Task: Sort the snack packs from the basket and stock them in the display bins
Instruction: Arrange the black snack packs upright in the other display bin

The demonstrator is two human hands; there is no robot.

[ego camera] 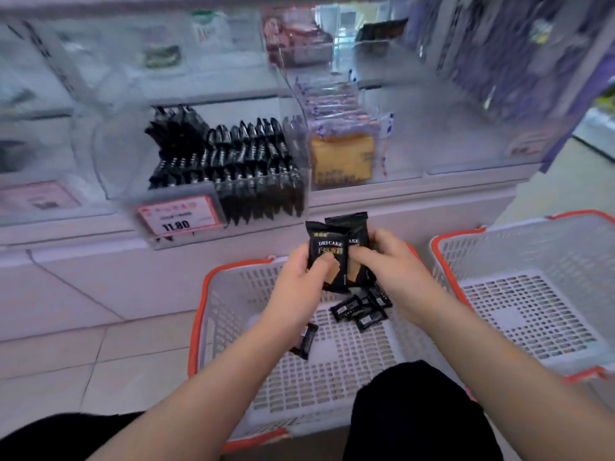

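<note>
My left hand (301, 281) grips a black "DRYCAKE" snack pack (327, 251) by its lower half, thumb across the front. Just behind it my right hand (382, 261) holds a second black pack (356, 232), partly hidden by the first. Both packs are upright above a white basket with an orange rim (213, 294). Several more black packs (361, 309) lie on the basket floor, one apart at the left (304, 341). Ahead, a clear display bin (116, 181) holds rows of the same black packs (233, 161).
A second white, orange-rimmed basket (532, 314) stands to the right with nothing in it. A price tag reading 11.80 (179, 217) hangs on the bin front. The neighbouring bin holds bread-like packs (342, 158). My knees in black show at the bottom edge. Tiled floor lies left.
</note>
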